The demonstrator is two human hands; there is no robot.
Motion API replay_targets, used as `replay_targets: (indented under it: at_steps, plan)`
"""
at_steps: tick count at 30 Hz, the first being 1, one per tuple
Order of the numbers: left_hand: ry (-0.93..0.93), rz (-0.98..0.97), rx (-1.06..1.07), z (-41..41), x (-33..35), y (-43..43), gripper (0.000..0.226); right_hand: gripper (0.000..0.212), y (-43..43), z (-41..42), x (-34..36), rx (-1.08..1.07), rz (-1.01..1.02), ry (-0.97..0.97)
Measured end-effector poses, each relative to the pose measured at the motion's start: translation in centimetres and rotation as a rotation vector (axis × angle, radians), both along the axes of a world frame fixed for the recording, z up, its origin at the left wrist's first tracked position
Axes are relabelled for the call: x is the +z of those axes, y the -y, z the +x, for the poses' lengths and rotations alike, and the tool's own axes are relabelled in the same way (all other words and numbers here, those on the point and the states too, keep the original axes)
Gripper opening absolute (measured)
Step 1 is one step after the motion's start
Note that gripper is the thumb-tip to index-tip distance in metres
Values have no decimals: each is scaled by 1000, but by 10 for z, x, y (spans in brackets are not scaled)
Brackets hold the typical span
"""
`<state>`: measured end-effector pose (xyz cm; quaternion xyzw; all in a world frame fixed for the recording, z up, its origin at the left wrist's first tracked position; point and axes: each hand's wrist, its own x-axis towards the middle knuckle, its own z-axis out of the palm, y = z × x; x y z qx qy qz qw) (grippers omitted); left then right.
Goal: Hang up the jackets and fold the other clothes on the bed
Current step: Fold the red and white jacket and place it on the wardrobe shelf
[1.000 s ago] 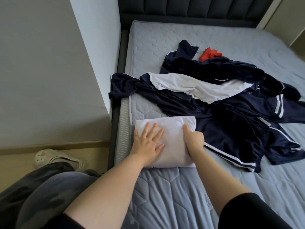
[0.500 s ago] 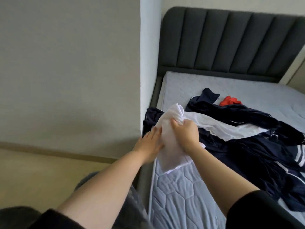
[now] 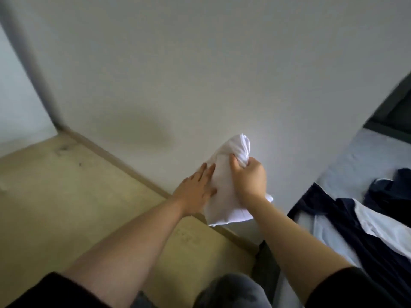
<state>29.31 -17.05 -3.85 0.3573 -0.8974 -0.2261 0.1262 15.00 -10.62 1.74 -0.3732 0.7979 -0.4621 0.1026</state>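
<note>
Against the wall (image 3: 200,74), right fingers (image 3: 235,162) clench the white cloth (image 3: 223,194); left fingers (image 3: 205,173) rest flat on it.

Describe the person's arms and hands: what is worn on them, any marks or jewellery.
Both forearms are bare. The left hand and right hand wear no gloves; no ring, watch or bracelet shows, though the picture is blurred. A plain black left sleeve and right sleeve cover the upper arms at the bottom edge.
</note>
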Motion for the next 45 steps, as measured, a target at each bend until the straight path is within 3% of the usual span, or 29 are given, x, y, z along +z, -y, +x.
replay_targets:
  at_steps: [4, 8, 18, 21, 24, 27, 29, 31, 36, 41, 45]
  plan:
    - [-9, 55, 125, 55, -7, 66, 63, 42, 94, 46, -6, 110, 61, 81]
    - [22, 93, 281, 118, 38, 101, 62, 46, 153, 106, 36, 239, 131, 147]
    - [150, -71, 526, 296, 331, 129, 64, 46, 221, 267, 319, 502, 42, 255]
    - [137, -43, 653, 357, 417, 117, 63, 46, 222, 330, 408, 589, 35, 299]
    - [-97, 117, 877, 418, 489, 103, 61, 50, 220, 392, 481, 688, 11, 363]
    - [-669, 465, 1066, 486, 536, 90, 60, 51, 227, 453, 532, 762, 38, 511]
    - [-1115, 798, 1001, 533, 557, 78, 63, 62, 232, 495, 554, 815, 91, 697]
    - [-1379, 852, 887, 575, 577, 62, 62, 58, 235, 538, 573, 886, 119, 820]
    - [-1449, 743, 847, 672, 621, 46, 57, 37, 245, 640, 607, 1091, 122, 977]
    - [-1438, 586, 978, 759, 653, 81, 35, 49, 294, 737, 621, 1242, 41, 1014]
    - [-1411, 458, 1157, 847, 679, 130, 31, 59, 361, 831, 628, 1262, 45, 986]
